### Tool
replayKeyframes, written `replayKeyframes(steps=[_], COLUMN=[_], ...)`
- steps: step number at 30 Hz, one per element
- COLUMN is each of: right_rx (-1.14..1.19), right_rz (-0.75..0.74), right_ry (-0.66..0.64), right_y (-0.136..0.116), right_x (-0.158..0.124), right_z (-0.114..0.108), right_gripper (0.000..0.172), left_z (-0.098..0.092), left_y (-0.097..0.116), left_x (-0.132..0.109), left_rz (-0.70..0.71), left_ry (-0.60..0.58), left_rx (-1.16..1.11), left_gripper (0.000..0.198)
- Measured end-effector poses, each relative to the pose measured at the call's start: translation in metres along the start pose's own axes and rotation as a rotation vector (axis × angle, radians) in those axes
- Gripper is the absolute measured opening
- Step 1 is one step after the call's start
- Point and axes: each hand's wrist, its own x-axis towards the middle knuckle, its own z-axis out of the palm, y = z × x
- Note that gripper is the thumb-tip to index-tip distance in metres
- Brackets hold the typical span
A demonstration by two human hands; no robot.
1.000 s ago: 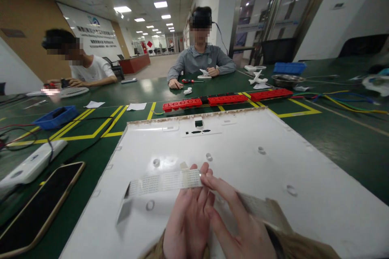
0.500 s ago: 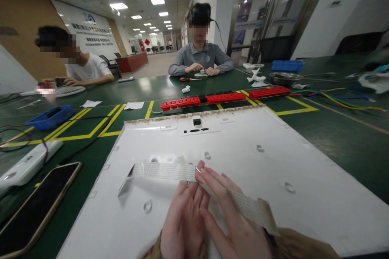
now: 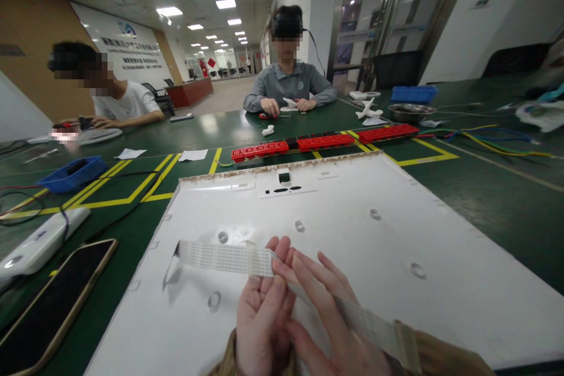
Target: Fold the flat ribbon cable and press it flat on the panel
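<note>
While both hands pinch it, left hand (image 3: pixel 259 317) beside right hand (image 3: pixel 326 311), fingers clamped at its middle, the ribbon cable (image 3: pixel 220 257) hangs free over the white panel (image 3: pixel 396 229), lower centre, not yet attached.

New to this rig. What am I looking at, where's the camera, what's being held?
There is no machine here: one camera sits on a person's head and looks down at their own bare hands. The left hand and right hand together pinch a flat white ribbon cable over a large white panel lying on a green table. A phone and a white device lie to the left; red strips lie beyond the panel. Two other people work across the table.
</note>
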Motion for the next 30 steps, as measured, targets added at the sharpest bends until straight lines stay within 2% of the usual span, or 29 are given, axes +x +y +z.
replayKeyframes(steps=[3, 11, 17, 25, 30], right_rx=[0.052, 0.092, 0.095, 0.185, 0.243], right_rz=[-0.018, 0.016, 0.139, 0.228, 0.305], right_ry=[0.043, 0.093, 0.050, 0.057, 0.107], right_y=[-0.002, -0.002, -0.003, -0.002, -0.002], right_x=[0.001, 0.002, 0.000, 0.001, 0.001], right_z=[-0.002, -0.003, -0.002, -0.006, -0.006], right_gripper=[0.057, 0.056, 0.047, 0.041, 0.037], left_z=[-0.001, 0.000, -0.004, 0.006, 0.008], left_y=[-0.001, -0.001, 0.001, -0.001, -0.006], left_x=[-0.001, -0.003, -0.004, -0.007, -0.008], left_rz=[-0.010, -0.026, -0.020, -0.020, 0.000], left_ry=[-0.017, -0.069, -0.064, -0.096, -0.112], left_rx=[0.009, -0.031, 0.012, 0.031, 0.036], left_gripper=[0.037, 0.044, 0.057, 0.081, 0.078])
